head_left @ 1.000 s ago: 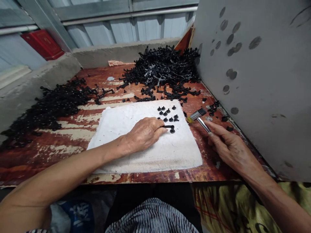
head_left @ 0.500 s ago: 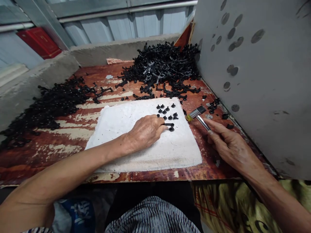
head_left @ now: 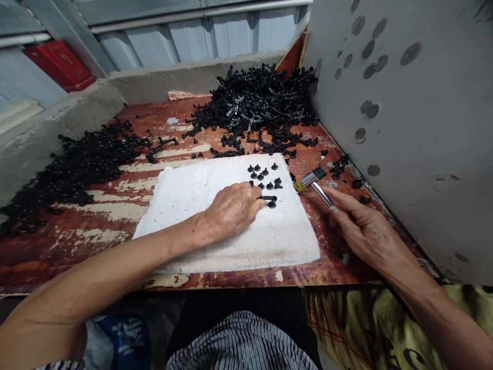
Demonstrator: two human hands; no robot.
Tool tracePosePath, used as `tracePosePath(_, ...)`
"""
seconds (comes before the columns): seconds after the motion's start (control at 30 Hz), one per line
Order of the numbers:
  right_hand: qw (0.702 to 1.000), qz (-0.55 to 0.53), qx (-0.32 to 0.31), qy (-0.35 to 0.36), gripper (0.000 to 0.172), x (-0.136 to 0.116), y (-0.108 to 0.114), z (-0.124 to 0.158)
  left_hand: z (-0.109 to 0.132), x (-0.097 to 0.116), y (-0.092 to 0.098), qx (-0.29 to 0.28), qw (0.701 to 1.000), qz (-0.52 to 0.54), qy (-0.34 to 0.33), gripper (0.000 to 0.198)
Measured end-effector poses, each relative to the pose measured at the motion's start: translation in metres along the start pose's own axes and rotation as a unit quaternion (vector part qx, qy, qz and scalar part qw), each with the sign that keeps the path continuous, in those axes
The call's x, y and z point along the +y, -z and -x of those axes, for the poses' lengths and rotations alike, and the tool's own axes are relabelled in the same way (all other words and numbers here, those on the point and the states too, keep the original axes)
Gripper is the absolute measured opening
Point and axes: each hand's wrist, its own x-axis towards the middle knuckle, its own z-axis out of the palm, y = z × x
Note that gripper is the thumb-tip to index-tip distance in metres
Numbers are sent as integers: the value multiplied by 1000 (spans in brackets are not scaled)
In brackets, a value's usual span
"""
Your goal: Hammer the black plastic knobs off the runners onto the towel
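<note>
On the folded white cloth (head_left: 200,205), my left hand (head_left: 234,208) is closed, fingers pinched on a narrow black part (head_left: 269,198) with a rounded end. Just below that end, touching or very close to it, stands a black round-based stud (head_left: 271,204). Several similar black studs (head_left: 260,176) stand upright in loose rows beyond my fingers. To the right of the cloth, my right hand (head_left: 365,226) grips the metal handle of a small hammer (head_left: 314,177). Its head has a yellow face toward the cloth and a black face opposite. My left fingertips are partly hidden.
A large heap of black knobbed parts (head_left: 262,103) lies at the back, and another heap (head_left: 77,169) spreads along the left. Loose black pieces (head_left: 341,167) lie beside the grey panel (head_left: 416,128) on the right. A low concrete ledge (head_left: 173,74) borders the worn red-brown tabletop (head_left: 111,198).
</note>
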Motion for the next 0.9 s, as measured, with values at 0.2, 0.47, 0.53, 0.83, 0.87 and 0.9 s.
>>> tracePosePath(0.2,1000,-11,-25,-8,49,-1,3,0,1,6,2,-16,999,-24,27,31)
tracePosePath(0.47,999,0,2,54,44,-7,2,3,3,10,3,-11,997,-53,51,32)
tracePosePath(0.53,995,28,15,89,42,-23,5,7,3,12,3,-20,996,-55,60,31)
tracePosePath(0.83,976,112,-45,182,45,-61,10,17,3,11,-1,-11,997,-47,64,30)
tracePosePath(0.87,974,120,-52,184,45,-61,11,17,3,11,-1,-11,997,-45,63,29)
tracePosePath(0.9,975,115,-48,185,46,-62,13,17,3,10,-1,-12,997,-44,61,29)
